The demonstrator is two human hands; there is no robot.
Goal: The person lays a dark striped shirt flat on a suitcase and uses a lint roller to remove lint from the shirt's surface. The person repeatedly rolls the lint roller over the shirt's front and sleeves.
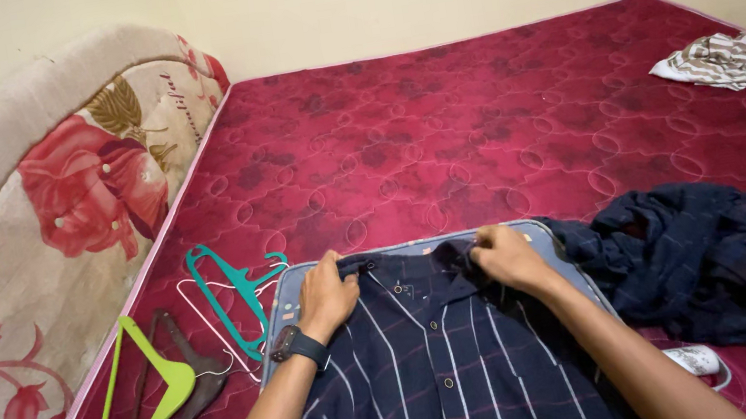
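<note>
A dark navy striped button-up shirt (433, 374) lies spread over a flat blue-grey board (281, 300) on a red quilted mattress (439, 124). My left hand (327, 294), with a black watch on its wrist, rests fingers curled on the shirt's left shoulder near the collar. My right hand (506, 255) pinches the collar on the right side. Both forearms reach in from the bottom edge.
Several hangers lie at the left: a teal one (235, 290), a white wire one (205, 323), a lime green one (159, 396), a dark brown one (187, 388). A crumpled dark garment (715, 256) sits right, a striped cloth (723, 60) far right. A floral mattress (41, 243) leans at the left.
</note>
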